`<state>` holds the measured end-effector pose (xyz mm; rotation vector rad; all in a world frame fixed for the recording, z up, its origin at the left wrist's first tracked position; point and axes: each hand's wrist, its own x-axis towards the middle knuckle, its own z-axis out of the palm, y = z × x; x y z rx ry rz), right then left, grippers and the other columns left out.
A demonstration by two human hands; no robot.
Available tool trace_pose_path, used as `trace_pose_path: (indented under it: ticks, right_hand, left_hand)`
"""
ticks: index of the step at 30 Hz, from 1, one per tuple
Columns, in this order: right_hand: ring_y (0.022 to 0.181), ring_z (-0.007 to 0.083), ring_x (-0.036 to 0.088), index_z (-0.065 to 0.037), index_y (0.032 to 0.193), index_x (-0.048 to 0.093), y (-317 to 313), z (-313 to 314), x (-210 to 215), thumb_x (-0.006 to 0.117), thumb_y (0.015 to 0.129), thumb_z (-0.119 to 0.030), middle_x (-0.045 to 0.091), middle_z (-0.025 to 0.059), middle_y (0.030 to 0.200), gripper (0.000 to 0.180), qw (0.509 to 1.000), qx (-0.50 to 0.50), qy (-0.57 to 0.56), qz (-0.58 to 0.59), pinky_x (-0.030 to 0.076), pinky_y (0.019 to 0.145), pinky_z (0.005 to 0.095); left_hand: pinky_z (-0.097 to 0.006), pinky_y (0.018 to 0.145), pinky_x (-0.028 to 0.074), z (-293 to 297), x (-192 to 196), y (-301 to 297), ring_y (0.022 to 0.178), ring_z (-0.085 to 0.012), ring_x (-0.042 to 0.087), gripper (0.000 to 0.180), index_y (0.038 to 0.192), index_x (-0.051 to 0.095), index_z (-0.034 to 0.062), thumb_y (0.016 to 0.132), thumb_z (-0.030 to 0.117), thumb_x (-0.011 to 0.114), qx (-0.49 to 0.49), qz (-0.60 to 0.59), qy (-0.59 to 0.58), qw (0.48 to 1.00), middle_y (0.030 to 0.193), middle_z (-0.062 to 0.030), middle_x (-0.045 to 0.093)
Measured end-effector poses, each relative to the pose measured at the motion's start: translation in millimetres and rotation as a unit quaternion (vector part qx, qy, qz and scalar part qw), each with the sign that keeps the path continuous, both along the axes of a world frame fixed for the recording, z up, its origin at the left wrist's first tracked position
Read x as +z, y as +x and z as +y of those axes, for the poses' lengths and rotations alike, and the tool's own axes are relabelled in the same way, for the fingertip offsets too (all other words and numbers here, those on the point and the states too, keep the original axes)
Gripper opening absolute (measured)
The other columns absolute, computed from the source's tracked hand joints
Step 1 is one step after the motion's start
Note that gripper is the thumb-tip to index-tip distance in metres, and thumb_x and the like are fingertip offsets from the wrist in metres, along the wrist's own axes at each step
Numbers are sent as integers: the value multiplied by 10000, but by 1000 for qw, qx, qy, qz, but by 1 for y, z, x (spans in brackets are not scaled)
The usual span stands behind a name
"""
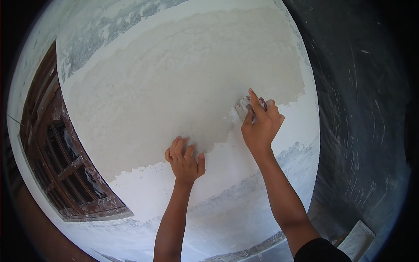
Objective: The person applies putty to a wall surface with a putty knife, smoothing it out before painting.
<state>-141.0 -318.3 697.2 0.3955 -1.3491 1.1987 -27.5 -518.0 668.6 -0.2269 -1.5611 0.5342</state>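
Here my right hand [263, 127] clamps a scraper [241, 108] at the wall [174, 78]; my left hand [184, 163], fingers apart, is left.

The wall [174, 87] is before me, with 1 window [69, 169] at its left and another surface [362, 109] beyond its right edge. My left hand [184, 162] is at the wall, between the window and my right hand [263, 124], which sits higher with 1 tool [242, 107] in it. Down right, past my right forearm [286, 198], lies 1 flat object [358, 241].
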Motion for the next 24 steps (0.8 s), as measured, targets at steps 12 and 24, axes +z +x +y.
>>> trace_pose_path:
  ticks: [12, 24]
  right_hand:
    - [899, 280, 572, -99, 1314, 584, -7, 10, -6, 571, 779, 121, 536, 132, 921, 578, 978, 194, -77, 0, 440, 786, 390]
    - [885, 331, 689, 26, 1050, 570, 21, 13, -33, 555, 810, 138, 671, 193, 969, 265, 964, 259, -14, 54, 543, 759, 335]
  left_hand:
    - [-467, 947, 257, 0, -1, -3, 1209, -345, 455, 349, 1167, 461, 92, 904, 313, 526, -4, -16, 0, 1000, 1247, -158, 494]
    - [-474, 942, 260, -2, -3, -3, 1193, -348, 463, 339, 1143, 466, 85, 895, 307, 528, 11, -20, 6, 1000, 1242, -159, 494]
